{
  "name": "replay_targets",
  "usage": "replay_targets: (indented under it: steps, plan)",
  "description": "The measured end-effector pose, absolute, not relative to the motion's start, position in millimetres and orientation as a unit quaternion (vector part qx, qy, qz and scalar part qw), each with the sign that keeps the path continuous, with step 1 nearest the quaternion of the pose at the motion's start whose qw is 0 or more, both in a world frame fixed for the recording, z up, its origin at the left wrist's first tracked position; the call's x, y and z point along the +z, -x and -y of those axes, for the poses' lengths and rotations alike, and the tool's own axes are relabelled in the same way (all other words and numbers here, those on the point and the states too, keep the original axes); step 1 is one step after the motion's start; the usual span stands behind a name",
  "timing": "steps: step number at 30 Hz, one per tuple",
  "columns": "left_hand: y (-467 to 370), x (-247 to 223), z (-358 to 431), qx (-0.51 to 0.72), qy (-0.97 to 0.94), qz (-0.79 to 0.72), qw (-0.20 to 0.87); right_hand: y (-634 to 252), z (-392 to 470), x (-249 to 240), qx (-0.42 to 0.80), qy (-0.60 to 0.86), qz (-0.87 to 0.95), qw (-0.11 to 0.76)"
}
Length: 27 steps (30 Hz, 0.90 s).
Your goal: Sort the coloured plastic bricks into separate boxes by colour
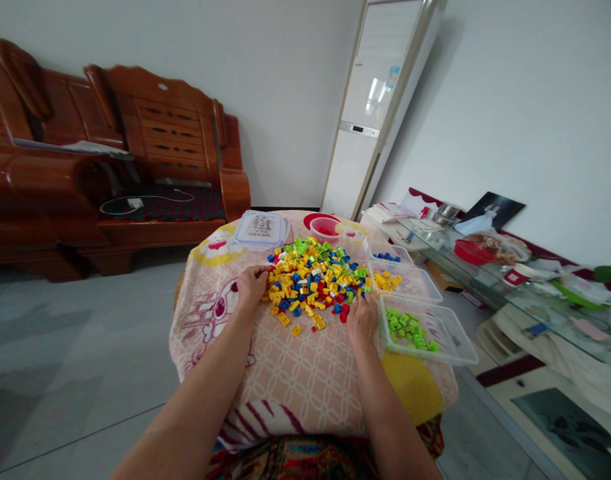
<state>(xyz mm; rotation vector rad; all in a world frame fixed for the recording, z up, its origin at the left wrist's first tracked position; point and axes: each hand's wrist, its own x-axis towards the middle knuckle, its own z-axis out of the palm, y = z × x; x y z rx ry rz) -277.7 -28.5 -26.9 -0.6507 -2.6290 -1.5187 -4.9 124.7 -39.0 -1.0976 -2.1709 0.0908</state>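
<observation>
A loose pile of small toy bricks [310, 277] in yellow, blue, red, green and white covers the middle of the round table. My left hand [253, 285] is at the pile's left edge, fingertips touching bricks there; whether it pinches one is too small to tell. At the right edge rests my right hand [361, 317], beside some red and blue bricks, its fingers mostly hidden by the back of the hand. Right of it stand clear trays: one with green bricks [410, 330], one with yellow bricks [387, 280] and one with blue bricks [387, 257].
A round bowl [325, 229] with red pieces stands behind the pile. Left of it lies a clear box lid [260, 229]. The patterned tablecloth [305, 380] covers the table. A glass-topped stand [485, 293] with clutter is at the right, a wooden sofa [170, 133] at the left.
</observation>
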Motion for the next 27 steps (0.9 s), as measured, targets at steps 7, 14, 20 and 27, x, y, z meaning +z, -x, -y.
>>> replay_targets:
  steps: [7,14,20,27]
  plan:
    - [276,-25,29,-0.497,0.207,0.842,0.017,15,-130,-31,0.034,0.466,0.837,0.285]
    - [274,-26,30,-0.500,0.204,0.842,0.014,7,-127,-29,0.044,0.425,0.838,0.339]
    - [277,-29,30,-0.502,0.214,0.838,0.013,14,-136,-25,0.096,0.369,0.783,0.491]
    - [276,-29,30,-0.508,0.209,0.835,0.002,39,-251,56,0.140,0.434,0.727,0.514]
